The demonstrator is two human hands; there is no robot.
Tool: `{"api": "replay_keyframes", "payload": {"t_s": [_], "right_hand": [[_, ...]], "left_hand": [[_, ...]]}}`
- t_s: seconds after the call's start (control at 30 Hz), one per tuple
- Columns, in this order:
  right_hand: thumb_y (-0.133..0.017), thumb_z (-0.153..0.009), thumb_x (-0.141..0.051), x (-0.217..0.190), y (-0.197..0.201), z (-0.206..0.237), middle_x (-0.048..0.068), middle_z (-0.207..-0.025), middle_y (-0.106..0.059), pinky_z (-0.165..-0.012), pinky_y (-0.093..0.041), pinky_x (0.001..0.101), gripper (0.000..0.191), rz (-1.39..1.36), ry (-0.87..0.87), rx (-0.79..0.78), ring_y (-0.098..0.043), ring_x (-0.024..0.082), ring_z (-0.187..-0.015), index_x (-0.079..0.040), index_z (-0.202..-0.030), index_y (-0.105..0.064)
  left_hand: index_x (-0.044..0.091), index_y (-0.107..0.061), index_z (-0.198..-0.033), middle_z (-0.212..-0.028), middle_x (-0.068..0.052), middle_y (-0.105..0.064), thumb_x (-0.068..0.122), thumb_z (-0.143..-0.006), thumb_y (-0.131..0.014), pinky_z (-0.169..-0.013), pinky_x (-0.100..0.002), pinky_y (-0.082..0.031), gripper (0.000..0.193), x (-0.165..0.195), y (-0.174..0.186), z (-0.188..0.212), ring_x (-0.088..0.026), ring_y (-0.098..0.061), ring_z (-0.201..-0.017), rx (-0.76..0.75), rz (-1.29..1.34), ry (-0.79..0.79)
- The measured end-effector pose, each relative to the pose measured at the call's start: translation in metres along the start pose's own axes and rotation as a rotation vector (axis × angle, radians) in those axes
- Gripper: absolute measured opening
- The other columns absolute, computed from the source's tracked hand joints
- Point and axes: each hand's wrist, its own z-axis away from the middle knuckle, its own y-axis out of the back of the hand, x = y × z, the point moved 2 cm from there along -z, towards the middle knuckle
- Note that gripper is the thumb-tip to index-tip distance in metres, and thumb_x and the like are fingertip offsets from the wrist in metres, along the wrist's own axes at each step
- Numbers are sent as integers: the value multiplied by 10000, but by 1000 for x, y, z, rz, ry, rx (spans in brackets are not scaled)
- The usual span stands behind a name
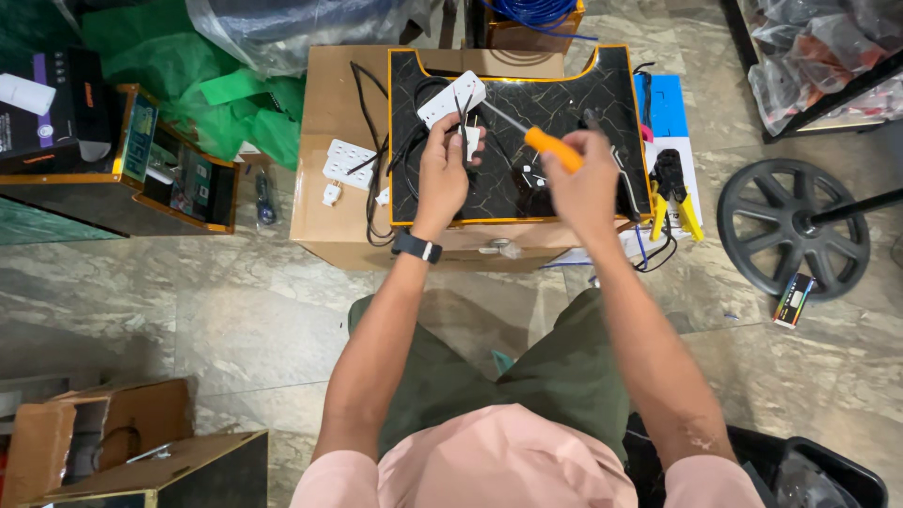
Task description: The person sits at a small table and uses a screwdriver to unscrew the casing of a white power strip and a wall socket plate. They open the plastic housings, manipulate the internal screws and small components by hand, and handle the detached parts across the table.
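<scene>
The left hand is raised over a black marble-patterned board with an orange rim, which lies on a cardboard box. Its fingers are closed around a small white plug, with dark wire ends sticking up just above the fingertips. A black wristwatch sits on the left wrist.

The right hand is closed around an orange-handled screwdriver. The handle emerges from the fingers toward the left hand, and the metal shaft runs on to the plug, where its tip meets or nearly meets it; contact cannot be confirmed.

A white socket strip lies on the board just beyond the left fingers, with black cable trailing from it down the box. A second white socket block rests on the box, to the outer side of the left hand. Yellow-handled crimping pliers lie to the outer side of the right hand, near the board's edge. A black wheel lies on the tiled floor, well apart from the right hand.
</scene>
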Motion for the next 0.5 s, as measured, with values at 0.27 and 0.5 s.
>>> {"api": "replay_keyframes", "payload": {"t_s": [0.27, 0.5], "right_hand": [[-710, -1079, -43, -12, 40, -35, 85, -1050, -647, -721, -547, 250, 314, -666, -70, 101, -621, 107, -832, 15, -1312, -508], [-574, -1259, -153, -31, 75, -50, 132, -1235, -676, -760, -602, 240, 314, -438, 224, 18, -676, 126, -934, 3, -1446, -376]], "left_hand": [[7, -582, -1334, -1194, -117, -634, -56, -944, -633, -829, -295, -614, 399, 2, -8, -4, -203, -712, -989, -156, -151, 61], [32, -641, -1297, -1069, -157, -667, -100, -856, -680, -829, -418, -523, 462, 34, -16, 6, -371, -652, -948, -243, -588, -330]]}}
